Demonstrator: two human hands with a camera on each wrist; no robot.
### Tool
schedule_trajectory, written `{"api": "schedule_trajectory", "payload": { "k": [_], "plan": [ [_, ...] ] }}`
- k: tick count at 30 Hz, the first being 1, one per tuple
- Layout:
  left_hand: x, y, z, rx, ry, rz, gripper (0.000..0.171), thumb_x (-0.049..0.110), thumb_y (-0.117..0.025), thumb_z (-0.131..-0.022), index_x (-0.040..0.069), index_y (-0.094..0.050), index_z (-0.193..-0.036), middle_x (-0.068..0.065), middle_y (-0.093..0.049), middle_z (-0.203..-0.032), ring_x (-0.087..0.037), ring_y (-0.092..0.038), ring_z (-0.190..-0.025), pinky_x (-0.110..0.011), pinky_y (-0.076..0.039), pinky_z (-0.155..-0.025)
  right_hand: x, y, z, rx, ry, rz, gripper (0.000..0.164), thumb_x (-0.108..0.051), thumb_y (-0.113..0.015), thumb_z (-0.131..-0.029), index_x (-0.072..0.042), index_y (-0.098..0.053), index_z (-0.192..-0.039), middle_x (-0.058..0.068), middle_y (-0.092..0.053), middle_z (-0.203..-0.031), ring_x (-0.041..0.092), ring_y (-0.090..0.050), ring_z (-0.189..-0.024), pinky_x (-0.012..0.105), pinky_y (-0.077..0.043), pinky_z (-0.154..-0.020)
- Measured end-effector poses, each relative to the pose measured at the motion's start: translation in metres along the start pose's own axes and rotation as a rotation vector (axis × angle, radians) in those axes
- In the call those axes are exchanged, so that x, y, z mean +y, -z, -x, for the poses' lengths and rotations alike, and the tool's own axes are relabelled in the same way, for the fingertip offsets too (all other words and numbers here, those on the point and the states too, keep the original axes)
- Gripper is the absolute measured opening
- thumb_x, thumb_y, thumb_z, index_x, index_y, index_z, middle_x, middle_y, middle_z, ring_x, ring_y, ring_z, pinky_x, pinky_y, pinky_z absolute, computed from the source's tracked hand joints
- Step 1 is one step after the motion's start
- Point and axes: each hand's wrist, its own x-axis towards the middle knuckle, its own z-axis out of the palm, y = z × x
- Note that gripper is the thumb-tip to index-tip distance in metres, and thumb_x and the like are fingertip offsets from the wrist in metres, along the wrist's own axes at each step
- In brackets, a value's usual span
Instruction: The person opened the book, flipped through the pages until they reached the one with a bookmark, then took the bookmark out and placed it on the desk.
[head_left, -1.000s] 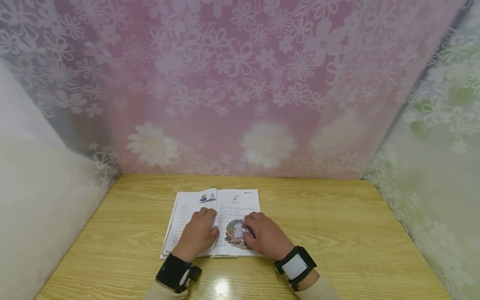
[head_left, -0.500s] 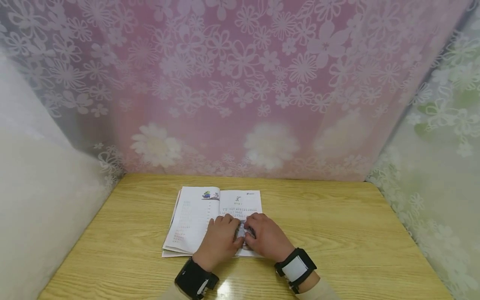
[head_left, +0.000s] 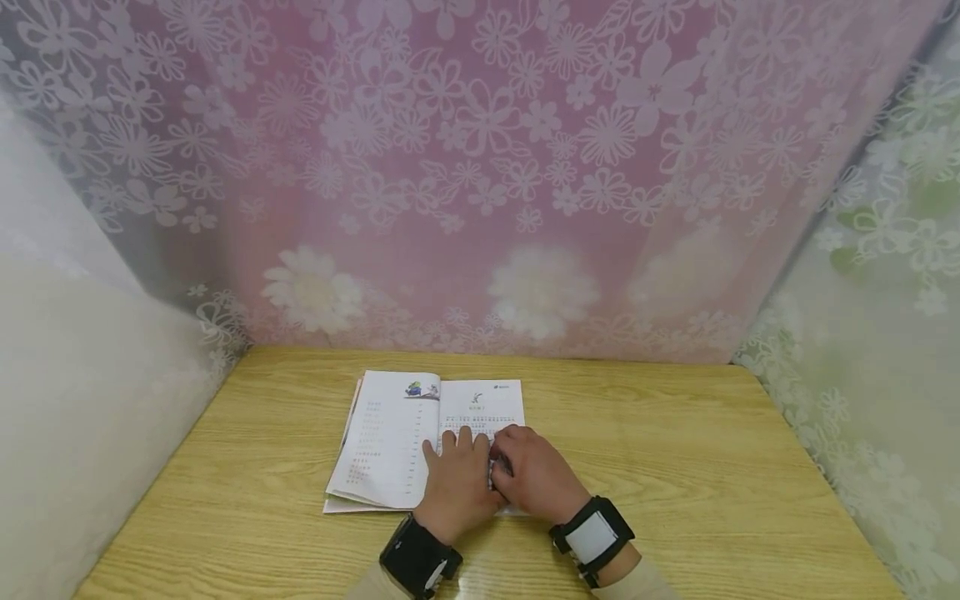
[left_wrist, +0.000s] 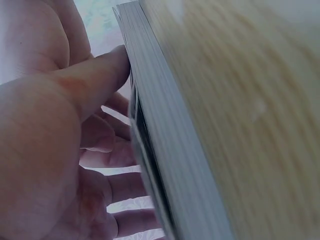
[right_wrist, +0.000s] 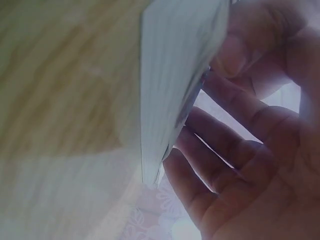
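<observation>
Floral curtains [head_left: 480,167] hang on three sides of a wooden table [head_left: 675,467], and an open book [head_left: 390,442] lies flat on it just ahead of the person, a little left of centre. Both hands sit close together on the right-hand page, near the spine.

The left hand [head_left: 459,483] lies across the gutter with fingers fairly straight, pressing the pages down. From the left wrist view, its thumb [left_wrist: 95,80] rests against the page edges [left_wrist: 155,125], and the other fingers look relaxed, not clenched. The right hand [head_left: 534,477] is curled over the lower part of the right page; from the right wrist view its thumb [right_wrist: 235,52] and bent fingers [right_wrist: 220,130] meet at a thin sheaf of pages [right_wrist: 175,75], lifting them off the block. Whether it has one leaf or several I cannot tell.

The step in hand looks like separating a page to turn it. To do it well, the left hand should hold the left side and spine flat so the book does not slide on the smooth tabletop. The right thumb should rub lightly at the edge to free a single leaf, not a pinch of several. Lifting from the outer edge instead of near the gutter would likely spare the paper a crease.
</observation>
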Motion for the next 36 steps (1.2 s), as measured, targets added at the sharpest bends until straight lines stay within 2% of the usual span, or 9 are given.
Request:
{"api": "schedule_trajectory", "payload": {
  "k": [7, 13, 17, 20, 22, 25, 28, 32, 36],
  "plan": [
    [0.002, 0.002, 0.000, 0.020, 0.013, 0.020, 0.060, 0.057, -0.073, -0.066, 0.010, -0.058, -0.100, -0.011, -0.051, -0.096, -0.035, -0.048, -0.096, -0.063, -0.033, -0.082, 0.001, 0.000, -0.003, 0.140, -0.013, 0.013, 0.030, -0.018, -0.065, -0.083, -0.004, -0.060, -0.109, 0.007, -0.057, -0.108, 0.023, -0.053, -0.107, 0.041, -0.038, -0.097],
    [-0.004, 0.006, -0.001, 0.023, 0.041, 0.108, 0.049, 0.048, -0.073, -0.074, 0.008, -0.059, -0.100, -0.009, -0.052, -0.089, -0.032, -0.050, -0.089, -0.056, -0.037, -0.077, -0.001, 0.001, -0.002, 0.143, -0.081, 0.029, 0.042, -0.021, -0.063, -0.083, -0.003, -0.056, -0.119, 0.010, -0.053, -0.121, 0.024, -0.049, -0.116, 0.040, -0.034, -0.102],
    [-0.013, 0.008, -0.004, 0.094, 0.045, 0.152, 0.046, 0.043, -0.069, -0.083, 0.006, -0.059, -0.108, -0.009, -0.055, -0.089, -0.031, -0.056, -0.082, -0.047, -0.043, -0.069, -0.004, 0.003, -0.002, 0.161, -0.134, -0.001, 0.053, -0.021, -0.062, -0.083, -0.001, -0.051, -0.130, 0.015, -0.046, -0.136, 0.027, -0.042, -0.127, 0.040, -0.032, -0.105],
    [-0.019, 0.010, -0.006, 0.123, 0.072, 0.206, 0.053, 0.039, -0.069, -0.086, 0.002, -0.055, -0.122, -0.011, -0.057, -0.095, -0.030, -0.058, -0.082, -0.043, -0.047, -0.065, -0.005, 0.005, -0.003, 0.176, -0.169, -0.020, 0.057, -0.021, -0.062, -0.082, -0.001, -0.049, -0.134, 0.016, -0.043, -0.139, 0.027, -0.040, -0.129, 0.040, -0.033, -0.105],
    [-0.024, 0.013, -0.008, 0.128, 0.097, 0.238, 0.058, 0.034, -0.069, -0.085, 0.001, -0.051, -0.129, -0.012, -0.057, -0.098, -0.030, -0.060, -0.083, -0.041, -0.048, -0.063, -0.005, 0.005, -0.004, 0.165, -0.167, -0.023, 0.052, -0.020, -0.062, -0.083, -0.002, -0.052, -0.130, 0.013, -0.048, -0.134, 0.025, -0.045, -0.125, 0.039, -0.036, -0.103],
    [-0.033, 0.018, -0.008, 0.134, 0.125, 0.255, 0.064, 0.030, -0.068, -0.085, 0.001, -0.044, -0.138, -0.014, -0.057, -0.104, -0.029, -0.060, -0.087, -0.041, -0.050, -0.061, -0.004, 0.004, -0.004, 0.103, -0.134, -0.014, 0.035, -0.020, -0.062, -0.085, -0.006, -0.060, -0.117, 0.005, -0.058, -0.119, 0.020, -0.052, -0.117, 0.036, -0.039, -0.100],
    [-0.043, 0.023, -0.008, 0.188, 0.127, 0.266, 0.072, 0.027, -0.068, -0.084, 0.000, -0.037, -0.144, -0.017, -0.056, -0.109, -0.031, -0.060, -0.089, -0.042, -0.050, -0.060, -0.005, 0.002, -0.003, 0.024, -0.122, -0.019, 0.022, -0.021, -0.062, -0.086, -0.011, -0.064, -0.106, -0.002, -0.061, -0.107, 0.015, -0.056, -0.109, 0.033, -0.043, -0.096],
    [-0.058, 0.027, -0.006, 0.273, 0.099, 0.278, 0.086, 0.018, -0.069, -0.082, 0.003, -0.023, -0.152, -0.023, -0.048, -0.126, -0.036, -0.056, -0.101, -0.040, -0.048, -0.060, -0.007, 0.000, 0.000, -0.049, -0.110, -0.001, 0.021, -0.024, -0.062, -0.087, -0.013, -0.066, -0.104, -0.004, -0.062, -0.106, 0.013, -0.057, -0.106, 0.032, -0.045, -0.092],
    [-0.073, 0.031, -0.004, 0.307, 0.040, 0.239, 0.086, 0.009, -0.064, -0.082, 0.005, -0.018, -0.154, -0.030, -0.028, -0.145, -0.043, -0.040, -0.123, -0.043, -0.047, -0.077, -0.010, 0.001, 0.000, -0.068, -0.077, 0.027, 0.019, -0.025, -0.062, -0.087, -0.013, -0.065, -0.102, -0.002, -0.061, -0.108, 0.015, -0.056, -0.106, 0.032, -0.045, -0.092]
  ]
}}
